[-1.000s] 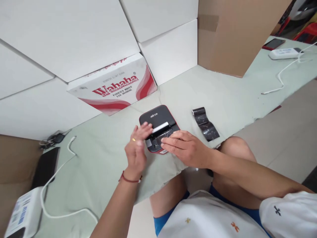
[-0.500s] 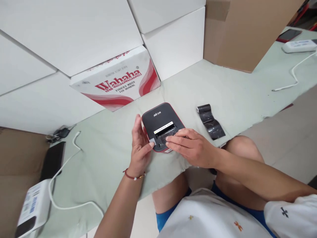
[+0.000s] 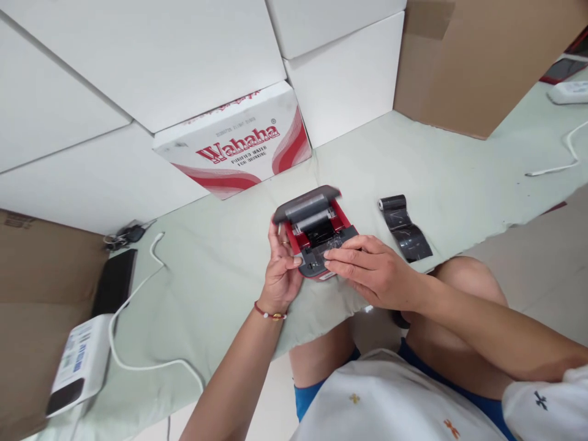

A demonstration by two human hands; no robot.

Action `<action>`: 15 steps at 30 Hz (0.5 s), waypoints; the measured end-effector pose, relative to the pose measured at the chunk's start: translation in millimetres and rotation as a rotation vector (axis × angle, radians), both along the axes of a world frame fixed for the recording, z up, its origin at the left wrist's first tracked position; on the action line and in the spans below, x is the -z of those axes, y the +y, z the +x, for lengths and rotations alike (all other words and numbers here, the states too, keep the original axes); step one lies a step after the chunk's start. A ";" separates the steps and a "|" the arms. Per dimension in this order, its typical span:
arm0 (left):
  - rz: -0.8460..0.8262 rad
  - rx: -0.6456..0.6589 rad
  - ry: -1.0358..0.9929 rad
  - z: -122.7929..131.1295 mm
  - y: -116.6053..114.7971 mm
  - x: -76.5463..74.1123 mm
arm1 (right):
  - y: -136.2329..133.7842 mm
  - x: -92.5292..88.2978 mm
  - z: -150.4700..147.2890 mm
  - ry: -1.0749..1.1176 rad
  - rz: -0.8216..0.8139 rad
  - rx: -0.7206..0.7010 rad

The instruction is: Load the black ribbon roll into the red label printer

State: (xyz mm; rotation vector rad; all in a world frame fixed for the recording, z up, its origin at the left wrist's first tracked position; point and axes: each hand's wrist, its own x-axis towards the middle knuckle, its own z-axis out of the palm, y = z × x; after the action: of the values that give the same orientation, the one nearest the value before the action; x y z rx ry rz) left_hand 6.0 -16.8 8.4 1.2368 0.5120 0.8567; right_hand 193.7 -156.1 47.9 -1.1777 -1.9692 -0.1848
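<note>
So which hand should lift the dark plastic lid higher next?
Probably the left hand: its fingers are beside the raised lid, while the right hand touches the front of the red-and-black device.

Printer (image 3: 316,234) lies left of film roll (image 3: 400,225).

Matt plastic device (image 3: 313,252), glossy black film (image 3: 400,222)

The device's (image 3: 311,253) lid (image 3: 301,206), previously closed, now stands partly raised, exposing the red interior (image 3: 339,217), while the left hand (image 3: 283,269), loosely spread one second earlier, braces the device's left side.
</note>
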 end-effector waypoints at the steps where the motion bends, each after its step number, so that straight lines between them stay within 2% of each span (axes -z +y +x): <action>1: 0.014 0.004 -0.004 0.7 0.4 1.3 | 0.2 -3.4 0.6 0.006 -0.012 -0.010; 4: 0.049 0.012 -0.024 2.9 1.4 6.4 | 5.9 -20.6 5.4 0.075 -0.084 -0.072; 6: 0.046 0.015 -0.060 4.8 2.0 9.9 | 18.4 -36.3 10.5 0.104 -0.177 -0.047; 8: 0.044 0.015 -0.094 6.7 2.9 12.7 | 39.9 -51.3 14.8 0.019 -0.303 0.067; 10: 0.054 0.014 -0.105 8.4 4.4 15.0 | 68.1 -61.2 15.4 -0.174 -0.447 0.215; 12: 0.062 0.009 -0.112 9.6 6.2 17.4 | 97.7 -63.5 10.7 -0.371 -0.590 0.317; 15: 0.045 0.006 -0.139 10.9 8.9 21.7 | 130.9 -56.0 -2.4 -0.496 -0.694 0.368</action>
State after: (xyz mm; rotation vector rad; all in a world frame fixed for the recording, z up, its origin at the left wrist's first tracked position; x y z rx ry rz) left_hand 16.9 -7.9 -13.3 1.2094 0.3791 0.9466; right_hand 191.3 -25.2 103.9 -2.1105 -2.3051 0.0365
